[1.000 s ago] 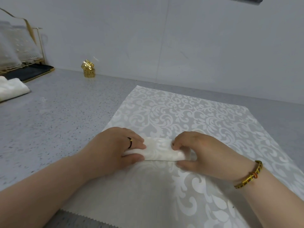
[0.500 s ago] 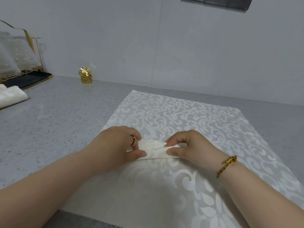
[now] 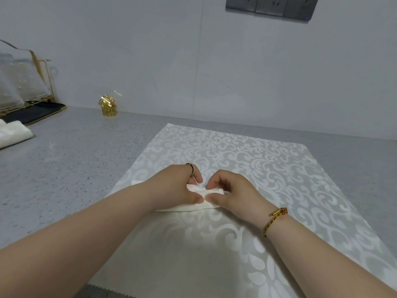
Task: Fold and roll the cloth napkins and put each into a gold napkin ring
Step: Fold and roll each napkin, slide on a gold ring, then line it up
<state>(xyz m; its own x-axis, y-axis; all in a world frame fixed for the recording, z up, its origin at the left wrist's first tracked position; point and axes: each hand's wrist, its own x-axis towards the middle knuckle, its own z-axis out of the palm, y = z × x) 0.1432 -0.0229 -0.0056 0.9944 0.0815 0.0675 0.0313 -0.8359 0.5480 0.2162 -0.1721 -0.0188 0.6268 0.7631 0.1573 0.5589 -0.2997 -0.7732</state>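
Note:
A small white cloth napkin (image 3: 200,206), folded into a narrow strip, lies on a patterned placemat (image 3: 247,160) in the middle of the counter. My left hand (image 3: 174,186) grips its left part with thumb and curled fingers. My right hand (image 3: 229,193) pinches the right part, and the two thumbs nearly touch. Most of the napkin is hidden under my hands. Two gold napkin rings (image 3: 108,106) are stacked at the back left by the wall, the upper one tilted. More folded white napkins (image 3: 12,134) lie at the far left edge.
A gold wire rack (image 3: 25,87) with clear covers stands on a dark tray (image 3: 36,112) at the back left. The grey speckled counter (image 3: 75,155) runs to a white wall with grey sockets (image 3: 270,5) high up.
My hands have drawn closer together on the napkin, so less of it shows between them. The camera has tilted up, bringing the wall sockets into view.

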